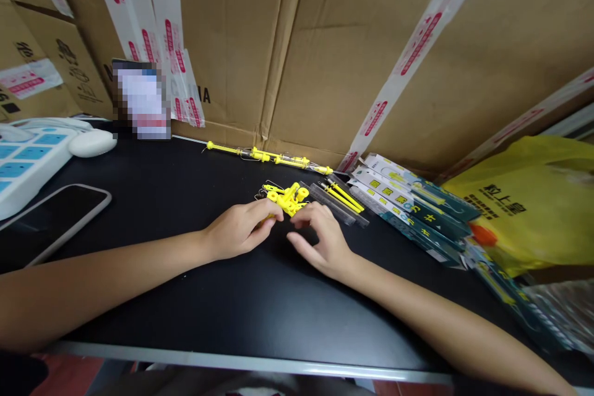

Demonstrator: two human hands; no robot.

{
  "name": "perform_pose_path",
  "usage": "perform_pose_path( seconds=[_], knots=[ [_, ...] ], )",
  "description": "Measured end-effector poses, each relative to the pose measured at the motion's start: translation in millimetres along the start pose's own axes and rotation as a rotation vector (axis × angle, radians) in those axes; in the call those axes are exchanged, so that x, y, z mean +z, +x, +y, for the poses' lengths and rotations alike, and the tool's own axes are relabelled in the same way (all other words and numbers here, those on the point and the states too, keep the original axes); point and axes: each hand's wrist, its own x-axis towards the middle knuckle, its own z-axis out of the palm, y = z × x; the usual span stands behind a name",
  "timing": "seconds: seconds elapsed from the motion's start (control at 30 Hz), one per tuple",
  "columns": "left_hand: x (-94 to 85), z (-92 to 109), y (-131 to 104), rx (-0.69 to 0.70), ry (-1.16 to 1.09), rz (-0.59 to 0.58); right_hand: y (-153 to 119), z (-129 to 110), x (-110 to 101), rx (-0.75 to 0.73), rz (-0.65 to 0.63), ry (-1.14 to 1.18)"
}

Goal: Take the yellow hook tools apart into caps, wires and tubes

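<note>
A small pile of yellow plastic parts [288,199] with thin metal wire pieces lies on the black table, just past my fingertips. My left hand [241,227] is closed in a pinch at the pile's near left side, with a bit of yellow plastic showing between its fingers; most of that piece is hidden. My right hand [325,241] is at the pile's near right side, thumb and curled fingers apart, and nothing shows between them. Its fingertips are close to the pile; whether they touch it I cannot tell.
Yellow rods in clear tubes [278,159] lie along the cardboard wall [232,43]. Loose yellow rods [346,197], clear tubes [331,204], printed boxes [413,210] and a yellow bag [533,198] are rightward. A phone [51,223] and power strip [37,161] sit left.
</note>
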Motion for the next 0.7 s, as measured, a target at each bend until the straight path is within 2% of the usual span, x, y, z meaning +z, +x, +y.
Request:
perform_pose_path(
  seconds=[0.13, 0.33, 0.47, 0.57, 0.7],
  knots=[
    [-2.3, 2.6, 0.5, -0.018, 0.000, -0.047, -0.7, 5.0, 3.0, 0.179, 0.158, 0.113],
    [-1.4, 3.0, -1.2, -0.082, -0.071, -0.086, 2.7, 2.9, 4.3, 0.140, 0.039, 0.089],
    [0.1, 0.7, -2.1, -0.100, -0.106, 0.017, 2.0, 4.4, 5.3, 0.164, 0.014, 0.099],
    [-1.3, 0.9, -0.4, -0.148, -0.129, 0.076, 0.3, 5.6, 6.0, 0.265, 0.029, 0.246],
    [-3.2, 2.5, 3.5, -0.207, -0.157, 0.059, 0.9, 4.9, 6.3, 0.386, 0.087, 0.563]
  ],
)
